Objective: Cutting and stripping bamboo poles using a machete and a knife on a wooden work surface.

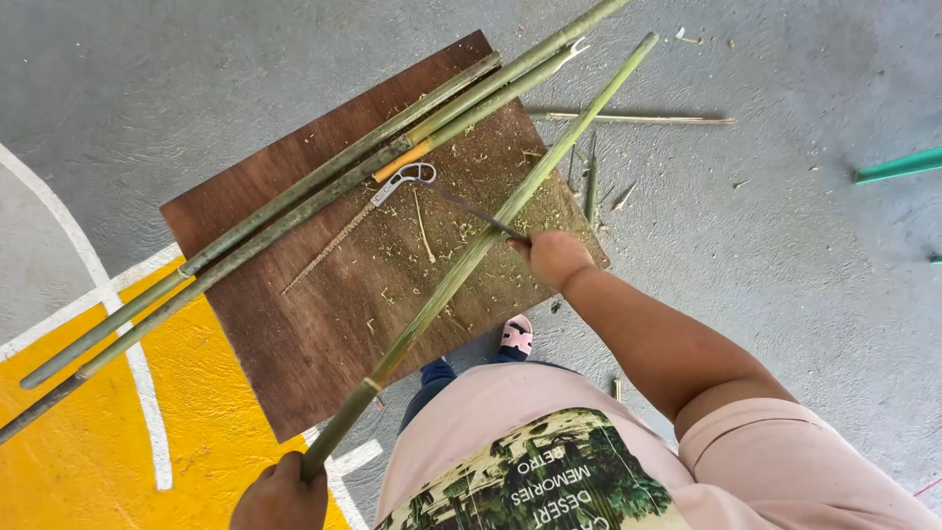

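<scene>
Grey concrete floor [785, 294] w/ yellow and white painted markings is seen from above, and a brown plywood board [324, 324] is laid on it. A long green bamboo pole [471, 260] is held diagonally across the board's right half, from near its bottom edge out past the top-right corner. The left hand [280, 496] is closed around the pole's lower end, approx. at the frame's bottom. The right hand [554, 257] is closed on the handle of a dark blade [481, 213], which is laid against the pole near the board's right edge; arm is extended, elbow bent. The pole is judged stiff, light for its length, smooth and likely slippery, so it is best gripped near a node or the end. Several more bamboo poles [294, 211] are laid along the board's top-left edge, a small hand saw [363, 211] beside them. Shavings are scattered over the board. A pink sandal [516, 335] is visible below.
</scene>
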